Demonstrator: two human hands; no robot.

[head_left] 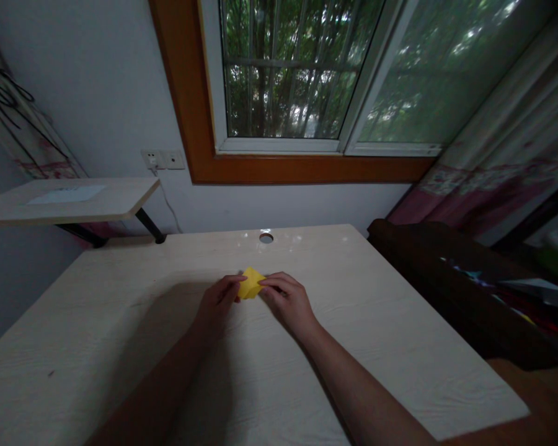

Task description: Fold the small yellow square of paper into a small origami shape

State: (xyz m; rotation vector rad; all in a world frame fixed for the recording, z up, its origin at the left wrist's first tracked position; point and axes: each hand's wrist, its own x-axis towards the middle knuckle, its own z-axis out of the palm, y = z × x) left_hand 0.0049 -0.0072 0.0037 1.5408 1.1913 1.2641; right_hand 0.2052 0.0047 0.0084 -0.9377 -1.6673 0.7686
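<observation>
Pale desk [376, 303], yellow paper [250, 285] in left hand [217, 301] and right hand [292, 302]

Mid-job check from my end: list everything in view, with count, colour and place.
Table: 1, pale wood, foreground
Folded paper: 1, yellow, over the table's middle
Table hole: 1, greyish, near the far edge
Raised shelf: 1, pale top, black supports, left
Sheet: 1, whitish, on the raised shelf
Wall sockets: 2, white, left of the window
Cable: 1, pale, hanging below the sockets
Window: 1, white frame, orange-brown trim, back
Greenery: uncountable, green, outside
Curtains: 2, pale and pink, far left and right
Cord: 1 bundle, black, upper left
Furniture piece: 1, dark brown, right; items on it too blurred to name
Left hand: 1, bare, at the paper's left side
Right hand: 1, bare, at its right side
</observation>
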